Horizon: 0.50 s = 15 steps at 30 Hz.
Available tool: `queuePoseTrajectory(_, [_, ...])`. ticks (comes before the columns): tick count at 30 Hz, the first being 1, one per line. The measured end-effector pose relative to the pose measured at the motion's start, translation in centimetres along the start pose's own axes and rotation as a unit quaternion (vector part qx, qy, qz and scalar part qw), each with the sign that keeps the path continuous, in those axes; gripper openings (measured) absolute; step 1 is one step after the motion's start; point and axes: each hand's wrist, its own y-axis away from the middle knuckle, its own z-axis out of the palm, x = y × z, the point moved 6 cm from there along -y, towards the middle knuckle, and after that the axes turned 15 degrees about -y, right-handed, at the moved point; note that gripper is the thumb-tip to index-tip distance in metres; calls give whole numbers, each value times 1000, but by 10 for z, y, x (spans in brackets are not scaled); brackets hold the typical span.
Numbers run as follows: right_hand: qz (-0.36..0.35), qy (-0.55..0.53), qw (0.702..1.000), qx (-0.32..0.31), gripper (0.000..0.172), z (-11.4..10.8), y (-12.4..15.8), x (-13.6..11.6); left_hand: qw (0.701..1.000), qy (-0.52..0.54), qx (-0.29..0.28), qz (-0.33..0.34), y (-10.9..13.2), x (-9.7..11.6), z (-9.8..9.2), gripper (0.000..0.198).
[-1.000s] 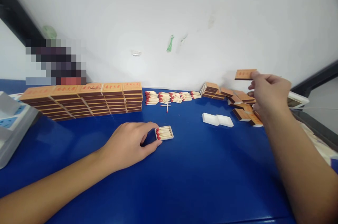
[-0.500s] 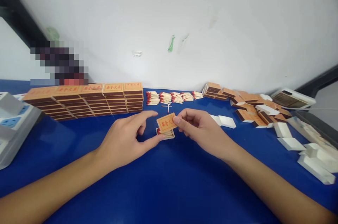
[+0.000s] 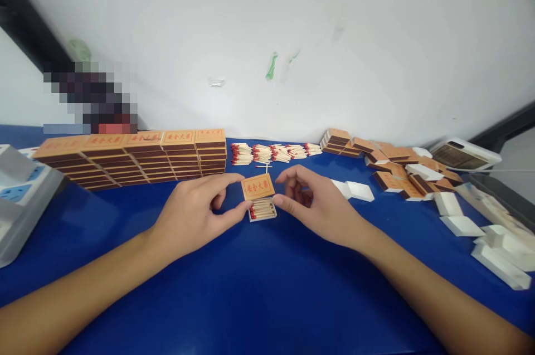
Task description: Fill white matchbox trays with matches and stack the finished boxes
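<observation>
A matchbox sleeve (image 3: pixel 258 186), tan with orange lettering on top, is between my hands. My left hand (image 3: pixel 200 204) grips it by its left edge, thumb in front and index finger behind. Just in front of the sleeve lies a white matchbox tray (image 3: pixel 263 219) filled with red-tipped matches (image 3: pixel 262 210). The sleeve partly overlaps the tray's far side. My right hand (image 3: pixel 315 199) is by the sleeve's right edge, thumb and index finger apart. Its thumb tip is close to the sleeve's corner; whether it touches is hard to tell.
Stacked matchboxes (image 3: pixel 167 157) form a wall at the left. Bundles of matches (image 3: pixel 273 153) lie along the back, with a few loose matches (image 3: pixel 265 166) before them. At right are piled sleeves (image 3: pixel 390 168), white trays (image 3: pixel 460 227) and a phone (image 3: pixel 463 154). A power strip (image 3: pixel 25 215) stands far left.
The sleeve has passed from my right hand to my left and turned straighter, a little left and back. My right fingers have spread apart. More of the filled tray shows.
</observation>
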Motion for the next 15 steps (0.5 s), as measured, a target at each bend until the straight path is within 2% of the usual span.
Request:
queuePoseTrajectory(2, [-9, 60, 997, -49, 50, 1, 0, 2, 1000, -10, 13, 5, -1, -1, -2, 34])
queuePoseTrajectory(4, [-14, 91, 992, -87, 52, 4, 1, 2, 1000, -16, 20, 12, -2, 0, -4, 33])
queuePoseTrajectory(8, [-15, 112, 986, -119, 35, 12, 4, -1, 999, -24, 29, 25, -1, 2, -4, 31])
queuePoseTrajectory(11, [-16, 128, 985, -114, 26, 5, 3, -4, 999, -27, 37, 26, -1, 1, -5, 32])
queuePoseTrajectory(15, [-31, 145, 988, -47, 34, -30, 0, -9, 999, -27, 30, 24, -2, 0, -3, 32])
